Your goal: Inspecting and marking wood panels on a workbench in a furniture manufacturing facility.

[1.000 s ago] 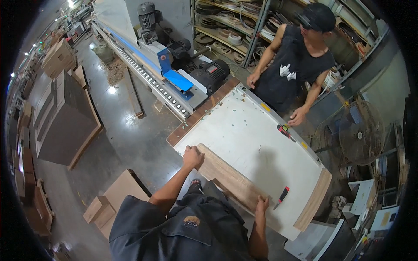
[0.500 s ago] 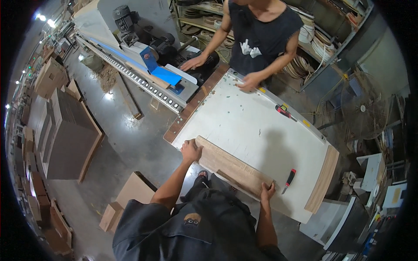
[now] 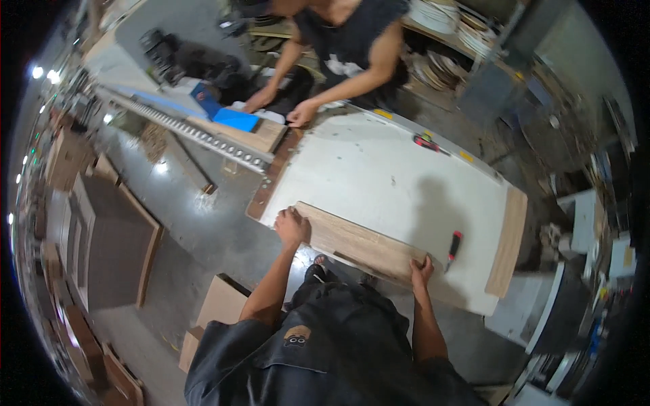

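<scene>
A long light-brown wood-grain board (image 3: 359, 235) lies along the near edge of the white-topped table (image 3: 352, 169). My left hand (image 3: 291, 227) is closed around its left end. At the right end my right hand (image 3: 421, 270) grips it, thumb up along the short edge. Just right of that hand, on the tabletop, rests a tool with a red-and-black handle (image 3: 455, 242) and a narrow metal end. Another curved wood-grain strip (image 3: 508, 243) lies along the table's right edge.
Across the table, a person in a dark sleeveless shirt (image 3: 352, 54) reaches toward a machine with a blue guard (image 3: 235, 120). A wood panel (image 3: 265, 138) sticks out there. A red-and-black tool (image 3: 426, 142) lies by the metal rail (image 3: 450, 150). Stacked panels (image 3: 112, 237) stand left.
The other person has leaned left, and both their hands are now by the machine's end. A wood panel now sticks out past the blue guard. My hands still hold the board's ends.
</scene>
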